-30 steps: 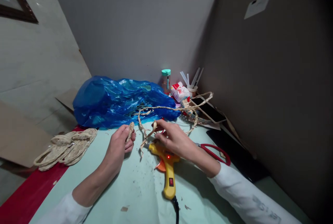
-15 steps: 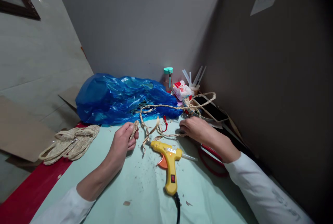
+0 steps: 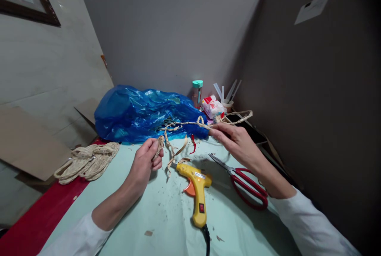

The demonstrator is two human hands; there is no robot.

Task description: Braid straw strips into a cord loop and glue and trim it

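My left hand (image 3: pixel 145 161) is closed on a small coiled piece of braided straw (image 3: pixel 158 146). A braided straw cord (image 3: pixel 186 123) runs from that piece to the right, and my right hand (image 3: pixel 235 141) pinches it, lifted above the table. Loose straw ends (image 3: pixel 175 151) hang down between my hands. A yellow glue gun (image 3: pixel 197 192) lies on the pale green table (image 3: pixel 166 216) just below them, its nozzle pointing left and its black cable leading toward me.
Red-handled scissors (image 3: pixel 247 184) lie open at the right under my right forearm. A crumpled blue plastic bag (image 3: pixel 139 113) fills the back. Woven straw pieces (image 3: pixel 86 162) lie at the left on a red strip. A bottle (image 3: pixel 197 91), a packet and glue sticks stand in the back corner.
My right hand left the glue gun, went right to the cord and now lifts it off the table. The scissors show fully. My left hand has stayed closed on the coil.
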